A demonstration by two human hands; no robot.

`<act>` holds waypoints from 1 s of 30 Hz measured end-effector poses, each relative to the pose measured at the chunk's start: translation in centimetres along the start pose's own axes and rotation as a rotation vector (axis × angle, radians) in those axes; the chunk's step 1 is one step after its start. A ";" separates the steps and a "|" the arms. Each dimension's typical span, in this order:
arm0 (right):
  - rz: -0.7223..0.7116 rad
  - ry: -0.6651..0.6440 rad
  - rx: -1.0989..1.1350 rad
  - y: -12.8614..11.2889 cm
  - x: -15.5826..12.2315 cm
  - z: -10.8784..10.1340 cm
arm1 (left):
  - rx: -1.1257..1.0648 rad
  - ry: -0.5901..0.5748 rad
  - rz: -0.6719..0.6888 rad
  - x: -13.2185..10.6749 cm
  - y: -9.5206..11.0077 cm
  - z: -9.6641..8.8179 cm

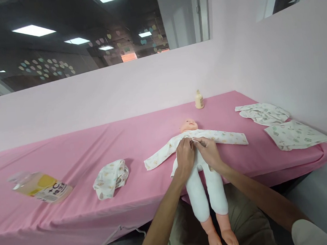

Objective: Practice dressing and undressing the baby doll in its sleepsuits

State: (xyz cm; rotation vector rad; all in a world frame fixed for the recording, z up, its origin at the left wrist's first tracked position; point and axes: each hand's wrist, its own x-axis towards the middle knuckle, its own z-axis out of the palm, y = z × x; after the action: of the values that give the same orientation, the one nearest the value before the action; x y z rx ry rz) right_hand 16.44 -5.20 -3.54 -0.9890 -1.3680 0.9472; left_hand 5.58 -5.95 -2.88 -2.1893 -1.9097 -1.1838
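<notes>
A baby doll [199, 188] lies on its back, its head toward the wall and its legs hanging over the table's front edge. It wears a white printed baby shirt [227, 136] with long sleeves spread to both sides. My left hand [185, 153] and my right hand [208, 151] meet at the shirt's front, just below the doll's neck. Both hands have their fingers pinched on the shirt's front edge. Whatever fastening lies between the fingertips is too small to make out. The doll's white cloth body and legs show below my hands.
The table has a pink cloth [142, 139]. At left lie a bottle [47, 187] with a yellow label and a bundled printed cloth [111, 179]. A small pump bottle [199, 100] stands by the wall. Folded printed clothes [296, 133] and a crumpled garment [262, 113] are at right.
</notes>
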 end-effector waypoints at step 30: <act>-0.329 -0.074 -0.723 0.9 -4.0 -2.7 | 0.081 -0.118 0.048 -4.6 -0.4 -3.4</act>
State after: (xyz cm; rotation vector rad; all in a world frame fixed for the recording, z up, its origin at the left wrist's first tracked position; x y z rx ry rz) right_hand 19.18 -8.72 -5.56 -1.2036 -1.9219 0.2280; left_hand 3.59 -11.27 -3.08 -2.2962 -1.8981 -0.9725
